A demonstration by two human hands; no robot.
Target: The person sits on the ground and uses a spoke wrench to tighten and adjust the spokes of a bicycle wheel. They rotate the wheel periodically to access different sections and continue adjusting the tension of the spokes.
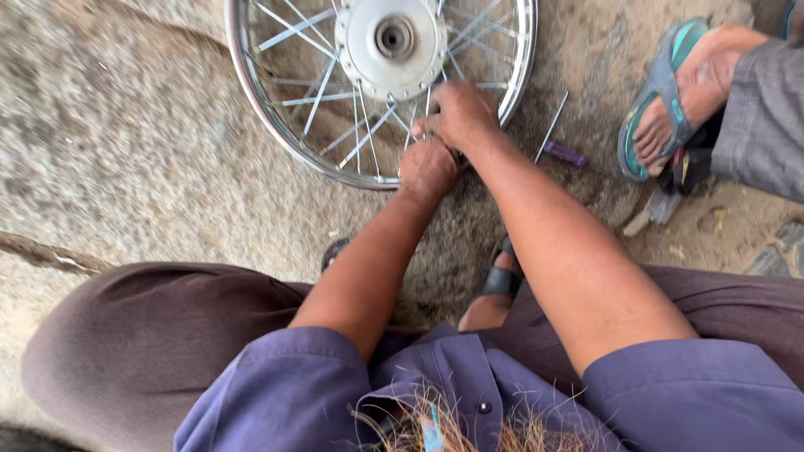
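Note:
A chrome spoked wheel rim [251,92] lies flat on the sandy ground, its round metal hub [391,40] at the top centre. My left hand [427,169] is closed at the near edge of the rim, gripping a spoke end or the rim there. My right hand [459,115] sits just above it, fingers pinched on a spoke [427,105] near the rim. What exactly the fingers hold is partly hidden. Both forearms reach out from blue sleeves.
A screwdriver with a purple handle [563,153] lies on the ground right of the rim. Another person's foot in a teal sandal [670,92] and grey trouser leg [766,117] are at upper right. My own sandalled foot [500,280] and brown trousers are below.

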